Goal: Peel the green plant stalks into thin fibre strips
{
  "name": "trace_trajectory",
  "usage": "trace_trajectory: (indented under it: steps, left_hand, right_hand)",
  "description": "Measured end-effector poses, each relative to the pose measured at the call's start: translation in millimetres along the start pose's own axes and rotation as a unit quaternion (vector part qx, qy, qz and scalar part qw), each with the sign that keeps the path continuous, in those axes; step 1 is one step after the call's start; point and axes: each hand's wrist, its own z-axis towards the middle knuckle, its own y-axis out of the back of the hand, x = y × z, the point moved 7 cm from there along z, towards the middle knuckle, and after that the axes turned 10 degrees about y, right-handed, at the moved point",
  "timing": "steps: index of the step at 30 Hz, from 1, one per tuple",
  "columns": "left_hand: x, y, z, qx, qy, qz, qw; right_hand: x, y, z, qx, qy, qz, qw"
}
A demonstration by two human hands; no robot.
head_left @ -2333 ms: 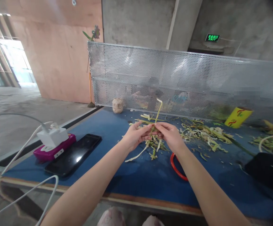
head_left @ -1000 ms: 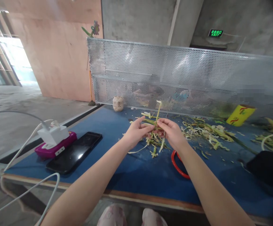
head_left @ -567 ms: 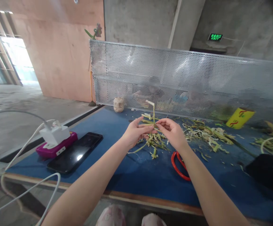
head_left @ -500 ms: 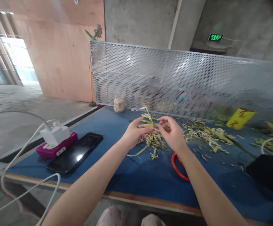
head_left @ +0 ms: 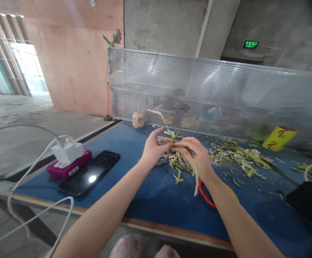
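Observation:
Over the blue table (head_left: pixel 161 200), my left hand (head_left: pixel 152 148) and my right hand (head_left: pixel 197 156) meet, both pinched on a thin green plant stalk (head_left: pixel 161 120). The stalk's pale tip curves up and left above my left hand. A long peeled strip (head_left: pixel 195 172) hangs down from my right hand's fingers. Under the hands lies a small heap of green and pale scraps (head_left: pixel 177 163). A red ring-shaped handle (head_left: pixel 204 195) lies on the table partly hidden under my right wrist.
A black phone (head_left: pixel 90 173) and a magenta box with a white charger (head_left: pixel 68 157) and cables sit at the left. More trimmings (head_left: pixel 239 157) spread right. A perforated metal screen (head_left: pixel 215 96) backs the table; a yellow container (head_left: pixel 278 139) and a dark object (head_left: pixel 307 197) stand right.
The stalk's tip has swung from upright to leaning left. My right hand has pulled a long strip off the stalk, which now hangs down from it.

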Motion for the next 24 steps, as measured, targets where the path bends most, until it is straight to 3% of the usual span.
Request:
trace_trajectory:
  steps: [4, 9, 13, 21, 24]
  left_hand:
    - [2.4, -0.7, 2.5, 0.004, -0.005, 0.027, 1.000]
    - [2.9, -0.9, 2.8, 0.014, -0.032, 0.100, 0.994]
    - [0.7, -1.5, 0.0, 0.015, -0.063, 0.141, 0.988]
    - [9.1, -6.3, 4.1, 0.021, -0.001, 0.037, 0.999]
    - [6.9, 0.2, 5.3, -0.007, -0.011, 0.049, 0.999]
  right_hand:
    - [-24.5, -0.4, -4.8, -0.044, -0.144, 0.076, 0.986]
    - [-51.1, -21.0, -22.1, -0.014, -0.311, 0.211, 0.926]
    - [-56.5, -24.8, -27.2, -0.001, -0.340, 0.237, 0.910]
    - [-49.2, -33.8, -29.1, -0.008, -0.375, 0.325, 0.868]
    - [-46.6, -34.1, -28.1, 0.040, -0.351, 0.277, 0.894]
